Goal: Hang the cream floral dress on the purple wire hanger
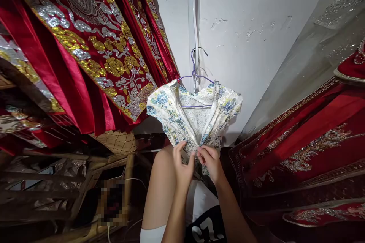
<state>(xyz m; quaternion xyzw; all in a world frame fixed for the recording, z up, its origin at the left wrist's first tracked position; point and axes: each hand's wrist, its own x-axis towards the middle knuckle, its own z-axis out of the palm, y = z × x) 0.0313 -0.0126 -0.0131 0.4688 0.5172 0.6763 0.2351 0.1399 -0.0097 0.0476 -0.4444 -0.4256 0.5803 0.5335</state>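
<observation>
A white dress [168, 111] with blue and yellow flowers hangs on a thin purple hanger [194, 73]. Its short sleeves spread to both sides, and a long V-shaped zipper opening [203, 142] runs down its middle. My left hand [182, 159] holds the cloth just left of the base of the V, thumb toward the middle and fingers bent. At the base itself, my right hand [209, 159] pinches the zipper between thumb and fingers; the slider is hidden under the fingertips. Below my hands, the lower part of the dress falls between my legs.
Red garments with gold and silver sequins [114, 66] hang at the left. More red embroidered garments [308, 148] hang at the right beside a translucent cover [293, 57]. Behind the hanger stands a white wall [242, 11]. A wooden rack [85, 174] is at lower left.
</observation>
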